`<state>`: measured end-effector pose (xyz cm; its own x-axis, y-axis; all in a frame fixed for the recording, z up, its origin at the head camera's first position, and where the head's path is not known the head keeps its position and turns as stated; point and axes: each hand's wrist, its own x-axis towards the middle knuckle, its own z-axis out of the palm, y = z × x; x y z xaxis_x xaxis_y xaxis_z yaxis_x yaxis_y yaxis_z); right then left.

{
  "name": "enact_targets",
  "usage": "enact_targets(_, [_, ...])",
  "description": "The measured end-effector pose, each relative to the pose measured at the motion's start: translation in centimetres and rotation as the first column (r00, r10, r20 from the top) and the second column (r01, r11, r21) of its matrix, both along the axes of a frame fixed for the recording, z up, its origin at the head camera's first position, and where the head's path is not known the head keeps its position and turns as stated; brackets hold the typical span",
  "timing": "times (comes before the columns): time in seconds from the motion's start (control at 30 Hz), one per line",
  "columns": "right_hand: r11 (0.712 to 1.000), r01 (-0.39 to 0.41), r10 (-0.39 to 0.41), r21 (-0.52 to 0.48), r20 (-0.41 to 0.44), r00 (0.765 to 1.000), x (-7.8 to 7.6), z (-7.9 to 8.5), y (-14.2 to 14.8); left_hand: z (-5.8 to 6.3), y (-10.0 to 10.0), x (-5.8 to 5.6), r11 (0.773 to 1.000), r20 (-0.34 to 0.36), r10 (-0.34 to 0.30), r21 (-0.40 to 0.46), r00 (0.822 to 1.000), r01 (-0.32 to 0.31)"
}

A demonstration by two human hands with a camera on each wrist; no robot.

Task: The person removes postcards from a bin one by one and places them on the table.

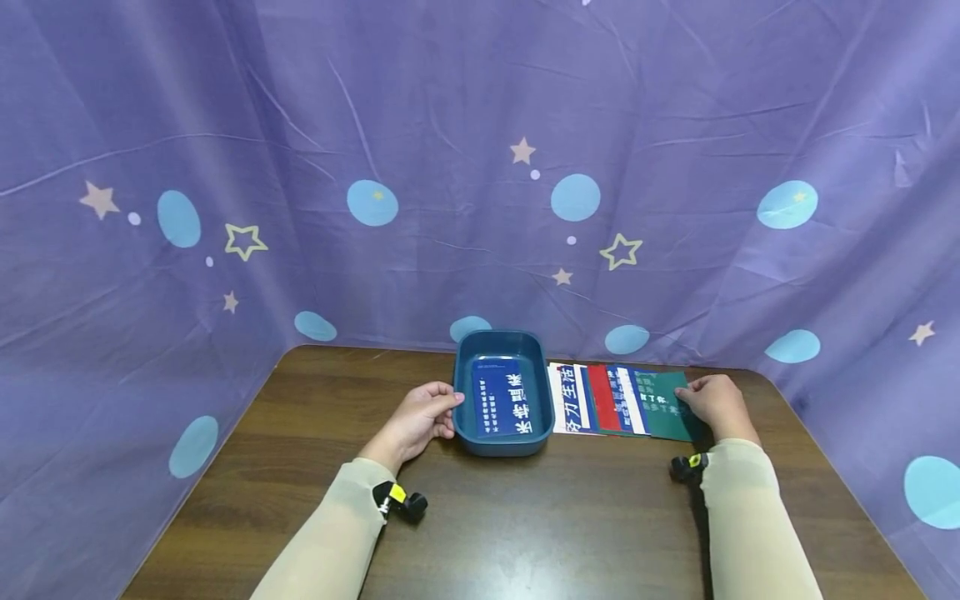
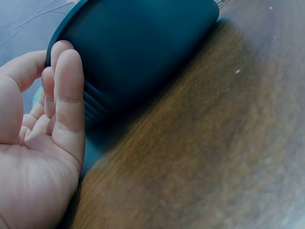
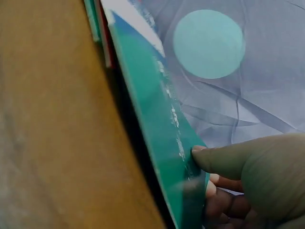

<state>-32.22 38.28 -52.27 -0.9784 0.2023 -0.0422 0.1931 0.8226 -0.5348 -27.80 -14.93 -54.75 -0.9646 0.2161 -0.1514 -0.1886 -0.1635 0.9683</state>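
A deep teal rectangular bin [image 1: 504, 447] stands on the table, and a blue card [image 1: 498, 398] with white writing lies inside it. My left hand [image 1: 422, 417] grips the bin's left rim, thumb over the edge and fingers against the outer wall, as the left wrist view [image 2: 52, 102] also shows. At the right, my right hand [image 1: 716, 402] pinches the right edge of a green card [image 1: 670, 406] between thumb and fingers. That card tops an overlapping row of cards. In the right wrist view the green card [image 3: 152, 129] slants up off the wood.
Between the bin and the green card lie overlapping cards, among them a white one with blue characters [image 1: 567, 398] and a red one [image 1: 602, 397]. The brown wooden table [image 1: 525, 517] ends at a purple curtain [image 1: 465, 167] behind and on both sides.
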Motion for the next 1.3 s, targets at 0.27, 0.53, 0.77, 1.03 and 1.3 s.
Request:
enact_targets(0.27, [0.998, 0.059, -0.059, -0.005, -0.018, 0.998, 0.4, -0.1, -0.5, -0.2, 0.0, -0.1, 1.0, 0.0, 0.001, 0.006, 1.0, -0.001])
enact_targets(0.53, [0.998, 0.024, -0.026, -0.058, -0.034, 0.999, 0.1, 0.7, -0.3, 0.0, -0.1, 0.0, 1.0, -0.002, -0.009, 0.009, 1.0, 0.009])
enact_targets(0.77, [0.987, -0.125, 0.115, -0.105, -0.092, 0.989, 0.5, 3.5, -3.3, 0.0, -0.1, 0.2, 1.0, 0.002, -0.005, 0.017, 1.0, 0.005])
enact_targets(1.03, [0.951, -0.298, 0.289, -0.083, -0.108, 0.951, 1.4, 8.0, -9.5, -0.1, -0.1, 0.1, 1.0, 0.008, 0.003, 0.005, 1.0, -0.003])
enact_targets(1.3, [0.892, -0.447, 0.444, -0.062, -0.055, 0.894, 0.5, 10.8, -17.5, -0.1, -0.1, 0.1, 1.0, -0.002, -0.001, -0.009, 1.0, 0.001])
